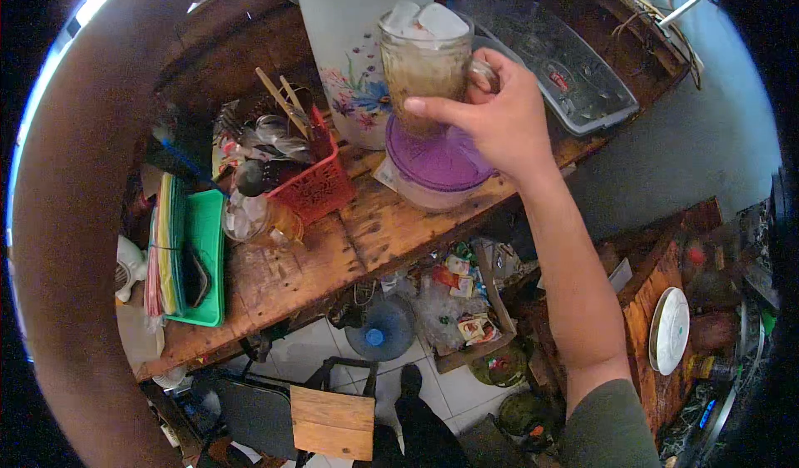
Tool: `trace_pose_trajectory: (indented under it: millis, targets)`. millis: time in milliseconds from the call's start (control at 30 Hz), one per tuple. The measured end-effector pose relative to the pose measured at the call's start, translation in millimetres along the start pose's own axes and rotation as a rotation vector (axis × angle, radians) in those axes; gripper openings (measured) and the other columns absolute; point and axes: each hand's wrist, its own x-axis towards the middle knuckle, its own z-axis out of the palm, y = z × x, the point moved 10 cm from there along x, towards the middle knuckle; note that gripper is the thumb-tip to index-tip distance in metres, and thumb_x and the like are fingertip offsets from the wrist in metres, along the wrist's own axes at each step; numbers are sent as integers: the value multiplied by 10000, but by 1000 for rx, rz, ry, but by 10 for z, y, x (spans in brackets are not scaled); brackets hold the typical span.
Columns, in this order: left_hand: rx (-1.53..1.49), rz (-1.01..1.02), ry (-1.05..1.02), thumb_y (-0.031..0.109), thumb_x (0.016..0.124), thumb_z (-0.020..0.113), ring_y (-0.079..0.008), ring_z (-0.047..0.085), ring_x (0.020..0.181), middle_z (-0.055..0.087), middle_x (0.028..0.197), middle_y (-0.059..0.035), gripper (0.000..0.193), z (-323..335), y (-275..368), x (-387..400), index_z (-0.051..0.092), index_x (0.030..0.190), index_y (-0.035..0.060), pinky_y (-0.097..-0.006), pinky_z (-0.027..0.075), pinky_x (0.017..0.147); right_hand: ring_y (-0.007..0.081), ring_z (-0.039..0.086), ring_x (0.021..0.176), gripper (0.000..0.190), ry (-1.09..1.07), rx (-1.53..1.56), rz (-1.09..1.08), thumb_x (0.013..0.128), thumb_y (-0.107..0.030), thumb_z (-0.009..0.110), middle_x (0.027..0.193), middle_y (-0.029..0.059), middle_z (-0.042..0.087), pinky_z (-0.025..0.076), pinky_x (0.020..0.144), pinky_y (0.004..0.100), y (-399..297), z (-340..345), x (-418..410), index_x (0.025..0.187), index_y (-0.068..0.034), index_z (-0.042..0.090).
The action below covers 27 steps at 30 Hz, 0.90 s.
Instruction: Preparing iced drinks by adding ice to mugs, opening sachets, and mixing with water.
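My right hand (499, 115) grips a clear glass mug (427, 62) by its handle, with the thumb against the glass. A milky brown drink fills the mug, and chunks of ice (440, 19) rise above its rim. Behind and below the mug stands a round tub with a purple lid (437, 159). The mug partly covers it, so I cannot tell whether the two touch. A second glass with ice (246, 215) stands farther left on the wooden counter (299, 271), beside a glass of amber liquid (287, 224). My left hand is out of view.
A red plastic basket (315, 187) holds spoons and other utensils near a white floral container (343, 49). A green tray (209, 262) sits left, a clear plastic bin (555, 68) at back right. Below are a stool with a wooden seat (332, 421) and a blue-capped water jug (381, 327).
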Motion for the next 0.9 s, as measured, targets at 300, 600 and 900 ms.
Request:
trace_pose_trajectory:
  millis: [300, 600, 900]
  targets:
    - [-255, 129, 548, 412, 982, 528, -239, 666, 874, 689, 1036, -162, 404, -135, -131, -220, 689, 1140, 77, -351, 523, 800, 69, 588, 705, 397, -26, 121, -22, 634, -198, 918, 778, 10, 665, 498, 674, 249, 53, 83, 63, 850, -15, 639]
    - [-650, 16, 503, 418, 935, 621, -133, 639, 638, 697, 737, -81, 445, -93, -188, -248, 730, 855, -6, -285, 507, 603, 107, 669, 832, 429, -43, 220, -25, 657, -151, 902, 924, 68, 722, 536, 772, 267, 5, 83, 86, 967, 20, 659]
    - [-804, 113, 561, 425, 942, 617, -139, 647, 654, 694, 742, -72, 442, 20, -326, -128, 725, 889, 0, -282, 518, 622, 126, 683, 896, 492, -53, 207, 27, 666, -152, 900, 989, 94, 722, 544, 817, 272, 68, 117, 74, 1044, 36, 648]
